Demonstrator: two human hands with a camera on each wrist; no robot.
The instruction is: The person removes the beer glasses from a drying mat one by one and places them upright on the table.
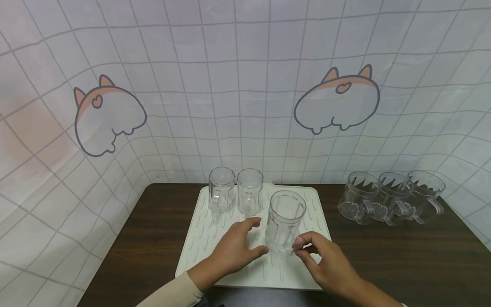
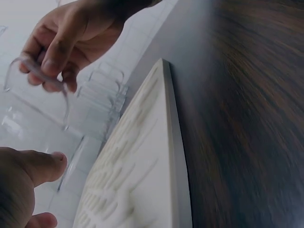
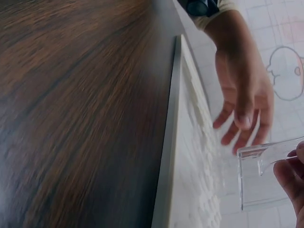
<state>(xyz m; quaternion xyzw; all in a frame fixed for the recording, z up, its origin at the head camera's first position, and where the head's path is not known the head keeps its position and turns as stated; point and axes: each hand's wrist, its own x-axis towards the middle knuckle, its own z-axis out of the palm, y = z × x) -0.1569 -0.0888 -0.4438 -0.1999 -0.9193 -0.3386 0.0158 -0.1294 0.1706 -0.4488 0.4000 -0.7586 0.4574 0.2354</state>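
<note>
Right fingers pinch the handle of a clear plastic mug (image 1: 284, 224); the left hand's fingers stand wide.
At the lower centre of the head view, the mug is over the white drying mat (image 1: 203, 247), between both hands; the right hand (image 1: 327, 262) reaches in from the lower right, fingers curled at the handle, while the left hand (image 1: 235, 247) comes from the lower left, thumb and fingers spread just beside the mug's left side; contact there cannot be told.

Booth-like nook: dark table (image 1: 149, 238), cartoon-printed cloth walls (image 1: 245, 98)
</note>
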